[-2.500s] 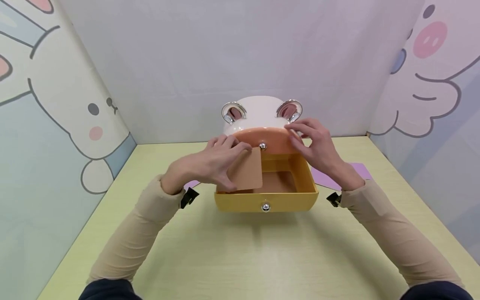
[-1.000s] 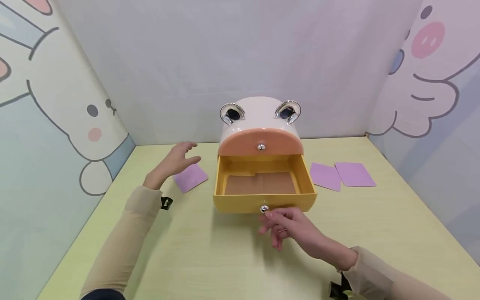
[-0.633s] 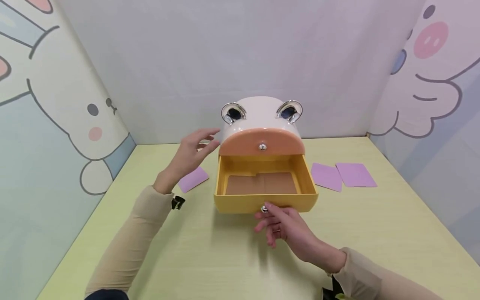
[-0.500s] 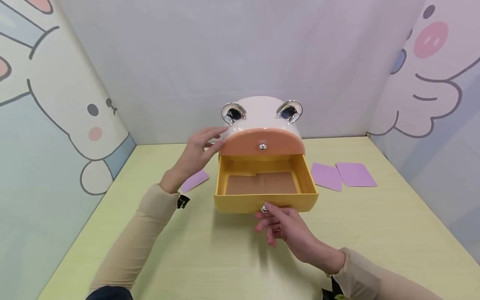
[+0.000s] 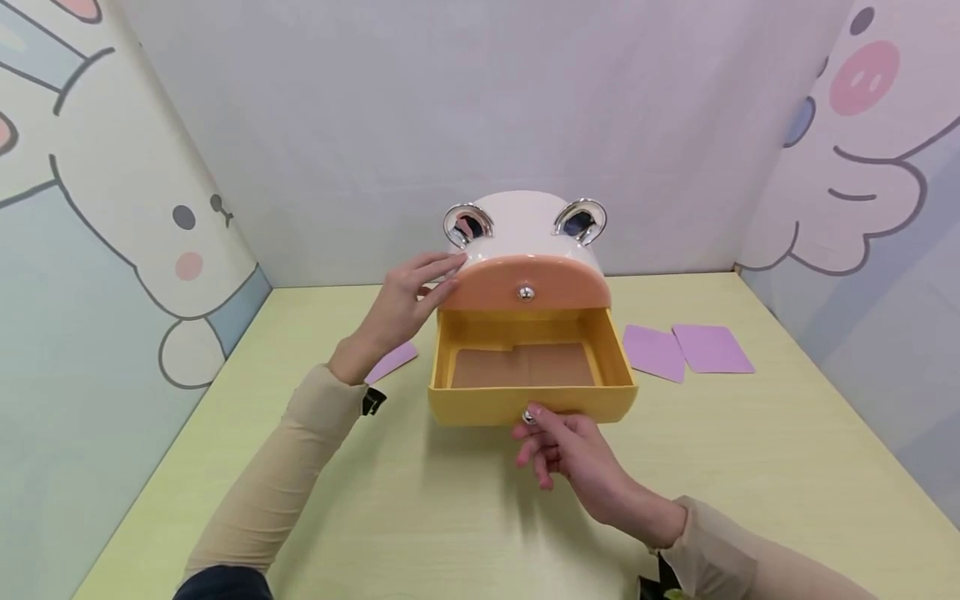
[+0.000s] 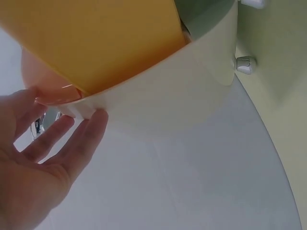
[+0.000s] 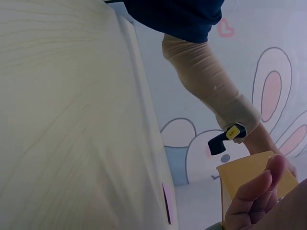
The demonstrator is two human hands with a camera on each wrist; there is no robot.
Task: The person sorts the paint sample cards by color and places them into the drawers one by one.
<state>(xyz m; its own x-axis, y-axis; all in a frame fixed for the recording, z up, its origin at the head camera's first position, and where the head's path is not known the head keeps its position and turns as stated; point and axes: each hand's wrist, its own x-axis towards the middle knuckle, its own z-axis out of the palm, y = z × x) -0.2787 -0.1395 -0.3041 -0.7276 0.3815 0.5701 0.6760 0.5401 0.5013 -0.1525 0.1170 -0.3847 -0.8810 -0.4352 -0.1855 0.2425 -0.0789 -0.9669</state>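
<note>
A small cabinet with a white rounded shell (image 5: 521, 221) and silver-rimmed ears stands at the table's back. Its yellow drawer (image 5: 615, 406) is pulled out, and brown cards (image 5: 483, 368) lie flat on the drawer's floor. Above it, the orange drawer front (image 5: 480, 287) is closed. My left hand (image 5: 401, 307) rests on the cabinet's upper left, thumb near the orange front's edge. In the left wrist view its fairly straight fingers (image 6: 88, 136) touch the white side. My right hand (image 5: 588, 462) pinches the silver knob (image 5: 528, 417) of the yellow drawer, thumb on top; some fingertips are hidden.
Two purple cards, one nearer (image 5: 654, 353) and one farther right (image 5: 712, 348), lie beside the cabinet. Another purple card (image 5: 393, 362) lies to its left, partly behind my left wrist. Patterned walls (image 5: 187, 225) enclose the table (image 5: 420, 517).
My left hand held a brown card over the drawer; now the card lies inside, and that hand touches the cabinet's left side. My right hand came down from the cabinet's right side to the knob.
</note>
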